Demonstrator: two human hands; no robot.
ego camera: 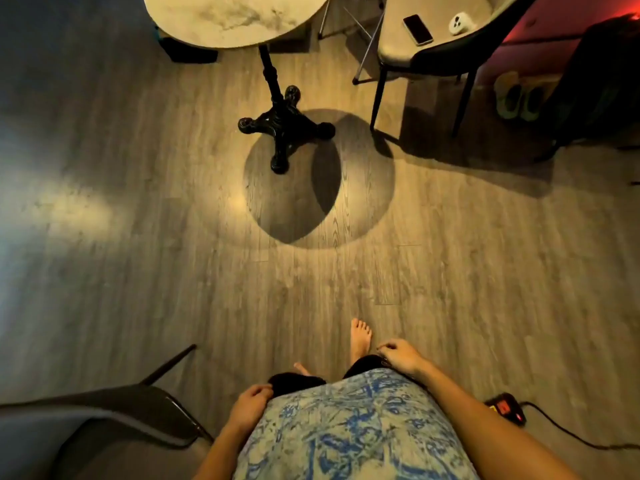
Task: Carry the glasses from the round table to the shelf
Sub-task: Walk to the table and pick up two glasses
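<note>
A round marble-topped table [235,19] on a black cast-iron pedestal [282,123] stands at the top of the head view. No glasses show on the part of its top that is in frame. No shelf is in view. My left hand [251,405] hangs by my hip with its fingers curled and nothing in it. My right hand [401,355] rests at my right thigh, fingers curled, also holding nothing. Both hands are far below the table in the frame.
A padded chair [433,46] at the top right carries a phone [418,29] and a small white case [462,24]. Slippers [517,97] lie beside it. Another chair [97,427] stands at my lower left. A power strip [505,408] and cable lie on the wooden floor at the right.
</note>
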